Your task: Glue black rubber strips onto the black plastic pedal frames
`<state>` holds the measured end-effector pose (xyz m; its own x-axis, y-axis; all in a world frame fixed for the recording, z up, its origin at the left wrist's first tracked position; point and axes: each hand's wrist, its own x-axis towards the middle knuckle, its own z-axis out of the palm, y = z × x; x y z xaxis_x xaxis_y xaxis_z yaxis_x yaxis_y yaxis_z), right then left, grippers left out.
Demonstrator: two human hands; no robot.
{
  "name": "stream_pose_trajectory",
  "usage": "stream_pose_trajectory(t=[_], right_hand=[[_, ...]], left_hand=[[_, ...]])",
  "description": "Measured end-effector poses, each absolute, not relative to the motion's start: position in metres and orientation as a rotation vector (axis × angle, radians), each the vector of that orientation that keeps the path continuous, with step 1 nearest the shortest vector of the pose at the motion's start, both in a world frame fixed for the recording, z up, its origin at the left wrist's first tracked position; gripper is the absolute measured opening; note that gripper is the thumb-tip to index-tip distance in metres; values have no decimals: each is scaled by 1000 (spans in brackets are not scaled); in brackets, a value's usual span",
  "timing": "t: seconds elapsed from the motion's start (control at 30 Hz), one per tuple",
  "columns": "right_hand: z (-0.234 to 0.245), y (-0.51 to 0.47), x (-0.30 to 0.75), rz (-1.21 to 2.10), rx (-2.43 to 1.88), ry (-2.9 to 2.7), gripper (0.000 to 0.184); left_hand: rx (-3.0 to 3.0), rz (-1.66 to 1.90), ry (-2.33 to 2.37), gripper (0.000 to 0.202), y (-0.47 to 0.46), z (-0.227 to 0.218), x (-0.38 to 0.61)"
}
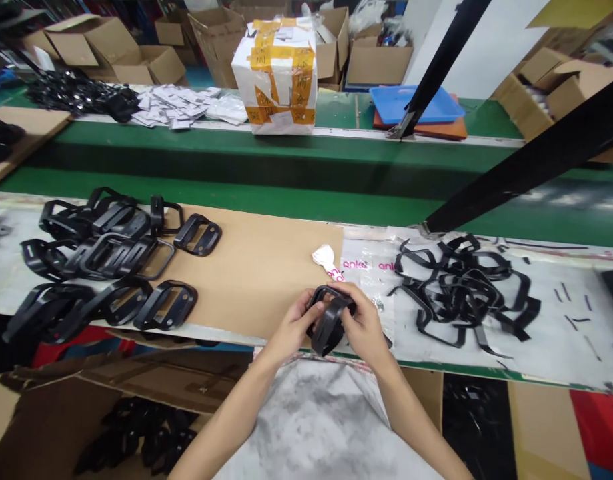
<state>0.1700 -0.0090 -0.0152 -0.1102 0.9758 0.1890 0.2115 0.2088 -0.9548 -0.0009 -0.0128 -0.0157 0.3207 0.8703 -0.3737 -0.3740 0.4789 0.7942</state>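
A long worktop [561, 347] with a pale surface runs across the view, partly covered by a brown cardboard sheet [256, 267]. Behind it lies a green conveyor belt [286, 167]. Two black slanted struts [526, 173] cross the right side. Open cardboard boxes [111, 47] crowd the far side, under even, bright light.

the workbench [536, 360] carries a cardboard sheet [266, 267], rows of black frames [111, 260], and tangled black strips [466, 287].

Pink "anke" print, twice, on clear plastic bag [366, 267]; handwriting on yellow tape of white box [279, 73] unreadable.
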Motion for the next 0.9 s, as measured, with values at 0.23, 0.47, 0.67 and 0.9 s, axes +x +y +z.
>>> stream_pose_trajectory(t=[0.23,0.47,0.67,0.9], right_hand=[[-19,-11,169,1053,-1200,-1480,33],[-16,-13,162,1231,-1217,-1392,24],[-16,-16,161,1372,-1162,-1373,24],[-9,-20,167,1464,-1085,-1398,26]], left_hand=[[555,943,951,49,-18,-18,7],[474,893,922,55,-13,-12,1],[346,783,874,57,-10,-18,-5],[108,638,719,56,-11,-14,-10]])
